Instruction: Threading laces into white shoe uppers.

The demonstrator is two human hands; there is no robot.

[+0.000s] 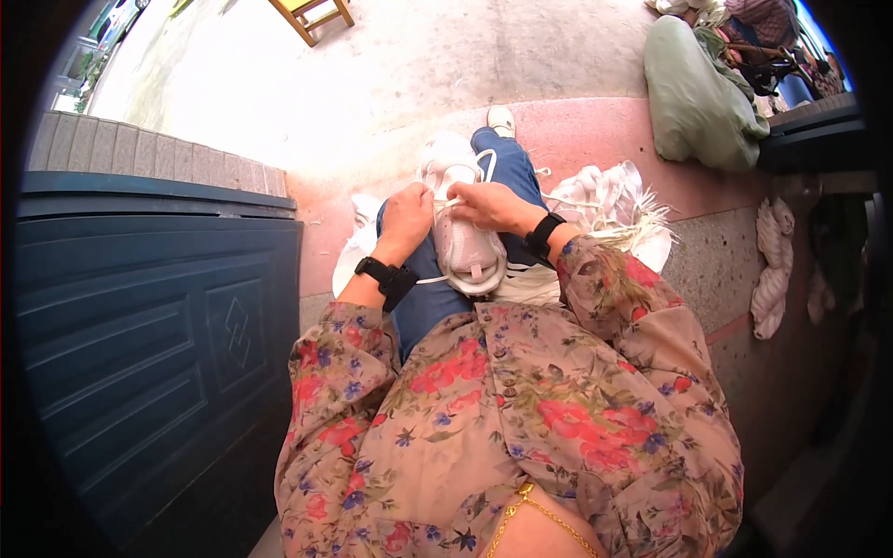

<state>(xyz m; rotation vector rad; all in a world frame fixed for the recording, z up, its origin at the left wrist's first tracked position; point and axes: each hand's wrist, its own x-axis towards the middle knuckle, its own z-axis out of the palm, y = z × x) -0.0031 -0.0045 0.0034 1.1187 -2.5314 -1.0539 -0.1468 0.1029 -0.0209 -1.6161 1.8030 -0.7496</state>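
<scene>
A pale pink and white sneaker (472,249) rests on my lap, its heel toward me and its toe pointing away. My left hand (407,219) is closed at the shoe's left side, fingertips pinched at the laces. From the right, my right hand (491,205) pinches a white shoelace (486,164) over the shoe's opening. Part of the lace loops up beyond my right fingers, and another strand hangs by the shoe's left side near my thigh. My fingers hide some of the lacing.
A heap of white laces (600,200) lies by my right leg. Farther right, a twisted white bundle (772,270) hangs near a pale green sack (698,102). A blue panelled door (139,316) stands at left. A small wooden stool (312,19) is on the far floor.
</scene>
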